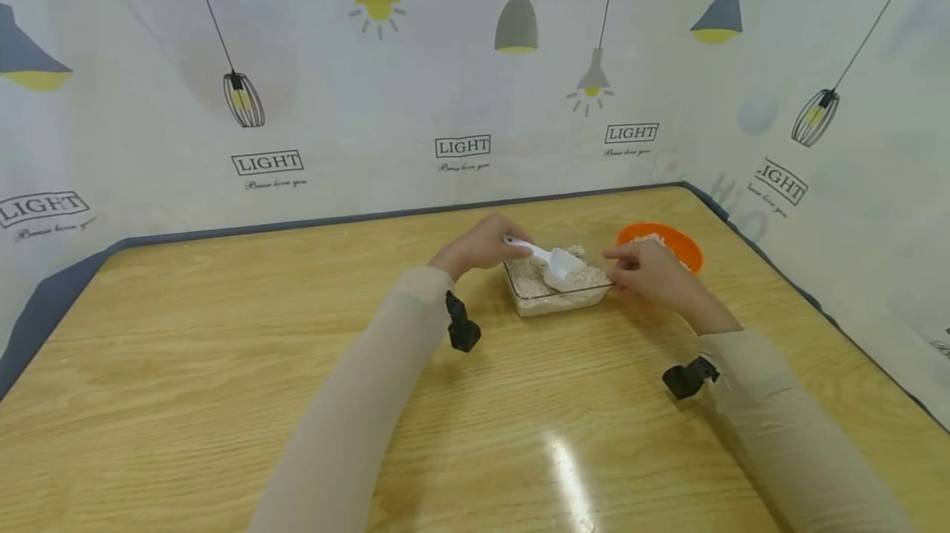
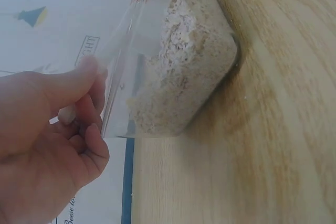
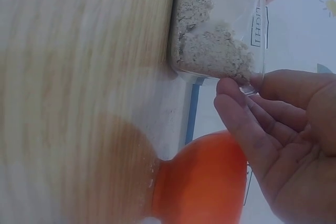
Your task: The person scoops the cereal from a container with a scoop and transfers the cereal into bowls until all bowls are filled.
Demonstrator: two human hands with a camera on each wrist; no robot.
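Observation:
A clear rectangular container (image 1: 564,304) of pale, oat-like flakes (image 2: 176,72) stands on the table between both hands. In the head view my left hand (image 1: 486,242), at its left rear corner, pinches the handle of a white scoop (image 1: 562,267). The scoop's bowl rests in the flakes. At the opposite side, my right hand (image 1: 659,273) pinches the container's rim between thumb and fingers, as the right wrist view shows. Just behind that hand sits an orange bowl (image 1: 686,251) with pale flakes in it, partly hidden by the hand.
The wooden table (image 1: 245,351) stretches left and forward of the container. Its dark-edged back meets a wall covering (image 1: 416,87) printed with lamps. A second wall stands along the right side, near the orange bowl.

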